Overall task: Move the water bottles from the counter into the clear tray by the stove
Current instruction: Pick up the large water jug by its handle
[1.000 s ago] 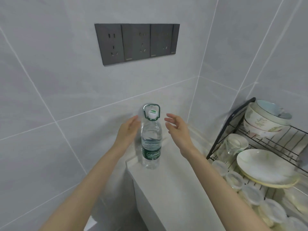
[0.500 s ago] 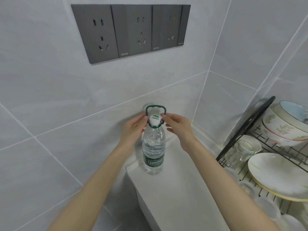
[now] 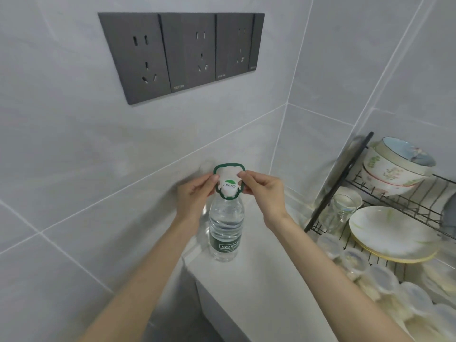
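– Water bottle (image 3: pixel 225 233): where is it?

– Upright at 12 o'clock from me, on the far left corner of the white counter (image 3: pixel 259 287), close to the tiled wall (image 3: pixel 74 169).

– And your hands?

– Both are on it. My left hand (image 3: pixel 195 193) pinches the green carry loop (image 3: pixel 228 166) at 9 o'clock of the cap (image 3: pixel 229 188), thumb against curled fingers. My right hand (image 3: pixel 265 191) pinches the same loop at 3 o'clock.

– What's around it?

– The wall stands right behind at 12 o'clock, with dark grey socket plates (image 3: pixel 182 53) higher up. At 3 o'clock, apart from the bottle, a black wire dish rack (image 3: pixel 345 174) holds bowls (image 3: pixel 394 166), plates (image 3: pixel 389 230) and a glass jar (image 3: pixel 343 208). Lidded plastic tubs (image 3: pixel 385 280) crowd the rack's lower level at 4 o'clock.

– How does the bottle look?

– Clear plastic, ribbed, full of water nearly to the shoulder, with a dark green label low down and a white cap carrying a green mark.

– Counts?

– One bottle, one loop, two hands, three full socket plates plus a narrow strip, two stacked bowls, two stacked plates, one jar. The tubs are too blurred to count.
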A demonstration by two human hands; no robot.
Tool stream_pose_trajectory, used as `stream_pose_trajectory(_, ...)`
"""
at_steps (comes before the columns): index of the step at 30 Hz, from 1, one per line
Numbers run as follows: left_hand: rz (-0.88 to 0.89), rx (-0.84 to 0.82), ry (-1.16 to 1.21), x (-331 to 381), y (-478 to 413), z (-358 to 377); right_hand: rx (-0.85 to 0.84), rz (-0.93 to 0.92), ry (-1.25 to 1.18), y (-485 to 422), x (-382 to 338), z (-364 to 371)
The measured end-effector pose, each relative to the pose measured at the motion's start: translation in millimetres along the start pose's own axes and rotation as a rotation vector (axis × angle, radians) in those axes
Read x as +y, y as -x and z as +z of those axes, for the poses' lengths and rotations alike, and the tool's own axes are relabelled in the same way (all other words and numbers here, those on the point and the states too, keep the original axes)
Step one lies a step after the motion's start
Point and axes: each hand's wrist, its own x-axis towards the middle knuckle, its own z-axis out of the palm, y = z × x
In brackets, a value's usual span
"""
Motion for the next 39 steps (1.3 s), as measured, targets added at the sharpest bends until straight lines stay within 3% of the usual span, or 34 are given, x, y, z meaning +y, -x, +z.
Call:
stream_pose_trajectory(7,0.054,-0.127,0.025,16,21,-1,0.092,-0.094,0.023,33,-18,-6)
stream_pose_trajectory(23,0.071,-0.703,0.105,56,123,56,0.592,-0.305,0.053,187,-84,-77)
stream_pose_trajectory(39,-0.141,-1.340,0.203,59,372,144,1.210,-0.423,0.207,449,-120,-188)
